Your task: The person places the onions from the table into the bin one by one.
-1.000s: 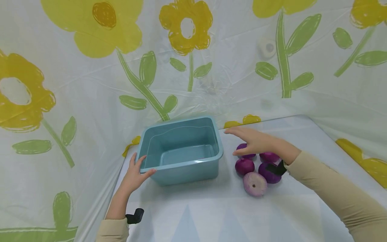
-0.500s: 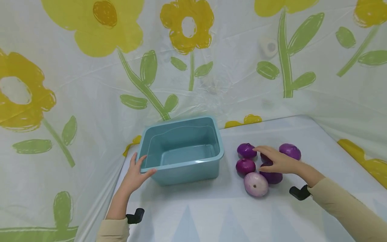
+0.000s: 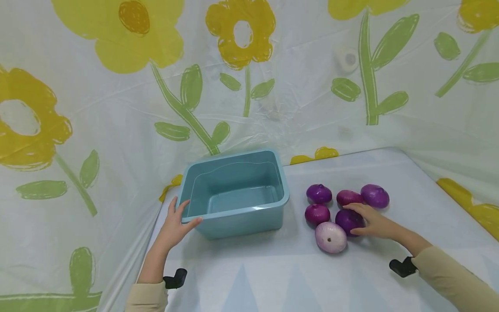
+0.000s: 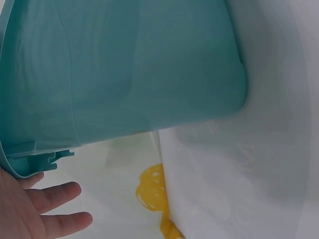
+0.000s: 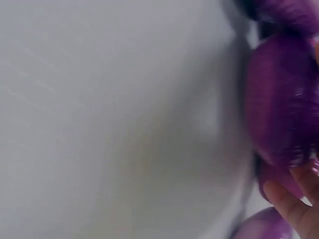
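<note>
- The left hand (image 3: 173, 225) rested on the near-left corner of the teal tub (image 3: 234, 193), thumb laid along the near rim and fingers against the left outer wall; the fingers looked only lightly bent, a steadying touch more than a clamp.
- From the left wrist view, the left hand's fingers (image 4: 55, 196) lay fairly straight just under the tub's rim lip, with the tub's outer wall filling most of that view.
- The tub sat on the left part of the white table (image 3: 273, 277), its far side near the flowered sheet (image 3: 117, 108) that hung behind and to the left.
- Right of the tub lay a cluster of onions on the table: a purple onion (image 3: 319, 193) at the far left, another purple onion (image 3: 317, 213) just near of it, and a pale onion (image 3: 330, 237) nearest of all.
- The dark purple onion (image 3: 348, 220) sat in the middle of the cluster, touching the pale one.
- The right hand (image 3: 376, 223) lay over that dark purple onion from the right, fingers curved onto its top and thumb at its near side.
- Farther right were a reddish onion (image 3: 348, 197) and a purple onion at the far right (image 3: 374, 195), side by side.
</note>
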`<state>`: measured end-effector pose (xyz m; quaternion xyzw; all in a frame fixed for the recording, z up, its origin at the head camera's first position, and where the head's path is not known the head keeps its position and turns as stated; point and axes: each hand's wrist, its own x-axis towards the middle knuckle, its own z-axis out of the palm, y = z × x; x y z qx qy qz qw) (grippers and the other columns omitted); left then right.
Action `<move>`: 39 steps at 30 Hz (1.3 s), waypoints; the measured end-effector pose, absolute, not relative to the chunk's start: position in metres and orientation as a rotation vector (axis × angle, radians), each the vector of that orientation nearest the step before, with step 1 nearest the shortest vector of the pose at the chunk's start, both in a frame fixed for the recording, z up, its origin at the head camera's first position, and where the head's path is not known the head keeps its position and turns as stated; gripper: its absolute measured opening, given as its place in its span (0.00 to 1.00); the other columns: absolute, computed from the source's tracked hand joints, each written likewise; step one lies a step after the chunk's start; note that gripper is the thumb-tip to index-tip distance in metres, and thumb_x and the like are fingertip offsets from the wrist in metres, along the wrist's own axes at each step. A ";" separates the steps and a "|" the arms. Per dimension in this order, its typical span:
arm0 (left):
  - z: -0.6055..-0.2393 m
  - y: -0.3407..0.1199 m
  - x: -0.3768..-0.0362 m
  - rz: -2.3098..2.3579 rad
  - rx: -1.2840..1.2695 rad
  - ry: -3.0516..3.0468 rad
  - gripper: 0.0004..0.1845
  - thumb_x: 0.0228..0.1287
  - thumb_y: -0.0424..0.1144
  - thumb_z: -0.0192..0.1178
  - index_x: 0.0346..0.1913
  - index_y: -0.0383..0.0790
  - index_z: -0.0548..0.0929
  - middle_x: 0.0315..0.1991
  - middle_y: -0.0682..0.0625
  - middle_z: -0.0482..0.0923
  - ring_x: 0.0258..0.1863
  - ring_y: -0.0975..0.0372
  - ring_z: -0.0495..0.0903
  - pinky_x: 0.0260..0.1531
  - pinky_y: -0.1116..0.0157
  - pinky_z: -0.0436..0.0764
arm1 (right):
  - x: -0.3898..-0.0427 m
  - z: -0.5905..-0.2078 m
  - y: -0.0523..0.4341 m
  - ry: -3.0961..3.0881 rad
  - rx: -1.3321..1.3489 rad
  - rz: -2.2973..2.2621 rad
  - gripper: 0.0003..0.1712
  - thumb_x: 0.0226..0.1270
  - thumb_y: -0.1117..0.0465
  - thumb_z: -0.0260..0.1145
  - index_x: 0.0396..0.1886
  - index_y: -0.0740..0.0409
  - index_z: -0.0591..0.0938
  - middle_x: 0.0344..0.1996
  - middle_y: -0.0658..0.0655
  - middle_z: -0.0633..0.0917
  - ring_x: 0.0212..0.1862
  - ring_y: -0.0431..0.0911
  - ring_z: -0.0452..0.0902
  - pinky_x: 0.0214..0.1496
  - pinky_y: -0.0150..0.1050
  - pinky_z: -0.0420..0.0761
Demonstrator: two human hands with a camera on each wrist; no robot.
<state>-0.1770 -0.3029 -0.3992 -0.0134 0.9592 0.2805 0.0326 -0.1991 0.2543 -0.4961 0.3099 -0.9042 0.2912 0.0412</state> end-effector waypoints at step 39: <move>-0.400 -0.303 -0.176 0.869 -0.036 2.960 0.48 0.55 0.63 0.56 0.70 0.37 0.51 0.71 0.38 0.26 0.66 0.36 0.49 0.54 0.38 0.63 | -0.216 -0.446 0.257 -2.935 0.828 1.032 0.45 0.45 0.56 0.74 0.60 0.66 0.63 0.55 0.72 0.70 0.54 0.66 0.67 0.45 0.61 0.74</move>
